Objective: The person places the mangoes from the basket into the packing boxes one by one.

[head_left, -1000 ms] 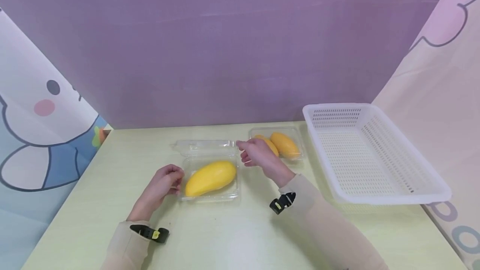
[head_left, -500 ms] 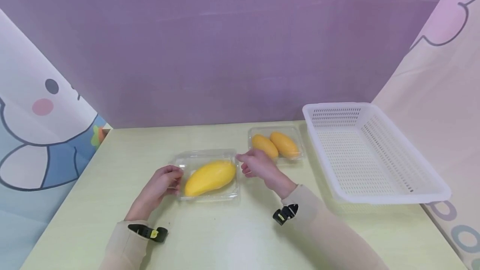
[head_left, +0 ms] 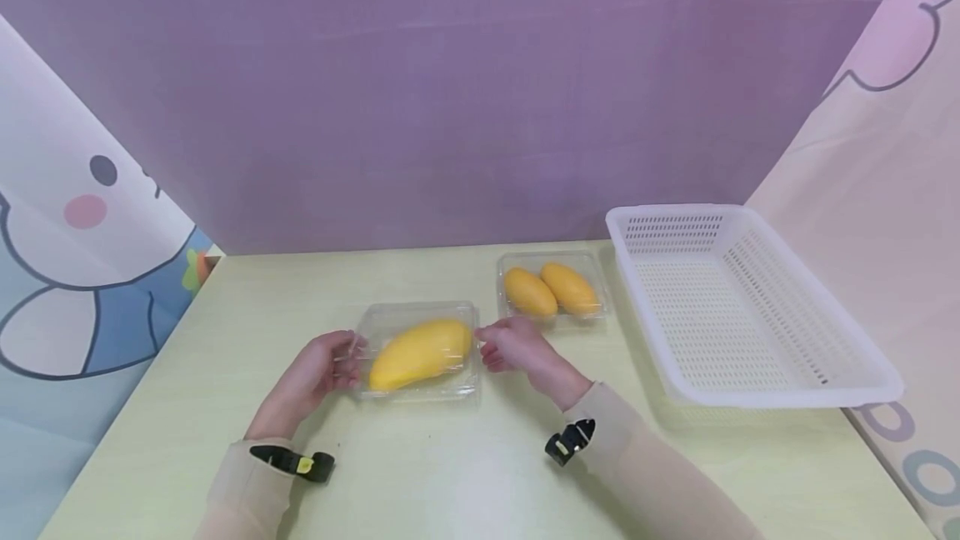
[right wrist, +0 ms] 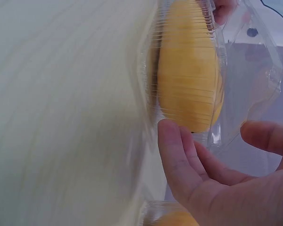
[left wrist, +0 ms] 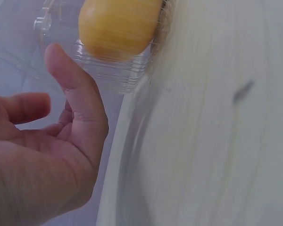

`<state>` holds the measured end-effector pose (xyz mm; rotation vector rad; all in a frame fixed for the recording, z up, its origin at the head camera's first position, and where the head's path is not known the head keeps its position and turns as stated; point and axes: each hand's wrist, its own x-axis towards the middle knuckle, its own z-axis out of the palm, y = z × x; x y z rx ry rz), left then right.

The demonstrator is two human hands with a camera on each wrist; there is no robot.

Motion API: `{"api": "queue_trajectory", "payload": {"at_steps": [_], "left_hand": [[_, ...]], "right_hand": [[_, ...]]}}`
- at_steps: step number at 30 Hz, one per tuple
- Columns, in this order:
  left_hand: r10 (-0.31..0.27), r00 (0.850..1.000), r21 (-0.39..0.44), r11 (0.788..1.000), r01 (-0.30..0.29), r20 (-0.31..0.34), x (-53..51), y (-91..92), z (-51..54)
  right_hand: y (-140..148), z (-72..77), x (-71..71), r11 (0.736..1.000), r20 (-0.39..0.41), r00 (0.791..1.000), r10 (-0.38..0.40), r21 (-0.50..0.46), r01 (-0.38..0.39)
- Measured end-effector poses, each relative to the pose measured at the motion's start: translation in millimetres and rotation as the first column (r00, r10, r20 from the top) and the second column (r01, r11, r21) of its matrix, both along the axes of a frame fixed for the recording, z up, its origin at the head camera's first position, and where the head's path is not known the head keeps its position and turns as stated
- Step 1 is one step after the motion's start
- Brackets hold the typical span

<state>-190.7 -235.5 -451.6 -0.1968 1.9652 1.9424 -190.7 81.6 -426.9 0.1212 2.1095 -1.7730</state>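
Note:
A yellow mango [head_left: 422,354] lies in a clear plastic clamshell box [head_left: 420,397] in the middle of the table. The lid [right wrist: 252,80] tilts over the mango, partly lowered in the right wrist view. At the box's right end is my right hand [head_left: 519,348], its thumb [right wrist: 262,135] against the lid's corner and its fingertips [right wrist: 170,134] by the base's end wall. My left hand [head_left: 315,373] is at the left end, loosely bent. Its index finger [left wrist: 61,66] overlaps the clear plastic in the left wrist view, with the thumb [left wrist: 33,106] apart from it.
A second clear box [head_left: 517,258] with two smaller orange mangoes [head_left: 551,290] sits behind my right hand. On the right stands a white perforated plastic basket [head_left: 787,397]. A purple wall [head_left: 450,107] rises behind the table [head_left: 420,473].
The box's lid has swung from lying back behind the base to over the mango. My right hand has come towards me with it, uncovering both small mangoes. My left hand has barely moved.

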Motion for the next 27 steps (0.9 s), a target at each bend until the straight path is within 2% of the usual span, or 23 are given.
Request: {"api": "queue_trajectory", "payload": {"at_steps": [3, 7, 16, 27], "left_hand": [[-0.007, 1.0, 0.035, 0.999, 0.007, 0.006, 0.0, -1.4, -0.2], [-0.024, 1.0, 0.041, 0.999, 0.024, 0.0, 0.2, -1.5, -0.4], [-0.037, 0.998, -0.024, 0.999, 0.036, -0.042, 0.8, -1.4, 1.0], [-0.033, 0.998, -0.081, 0.996, 0.028, -0.056, 0.3, 1.9, 0.5]], "right_hand": [[-0.1, -3.6, 0.2, 1.0, 0.003, 1.0, 0.0, -0.025, 0.0], [0.3, -6.8, -0.1, 0.999, -0.002, 1.0, 0.015, -0.052, -0.015], [-0.4, -11.1, -1.2, 0.996, 0.005, 1.0, 0.024, -0.088, -0.023], [-0.2, -17.4, -2.3, 0.996, -0.013, 1.0, 0.012, -0.088, -0.013]]}}
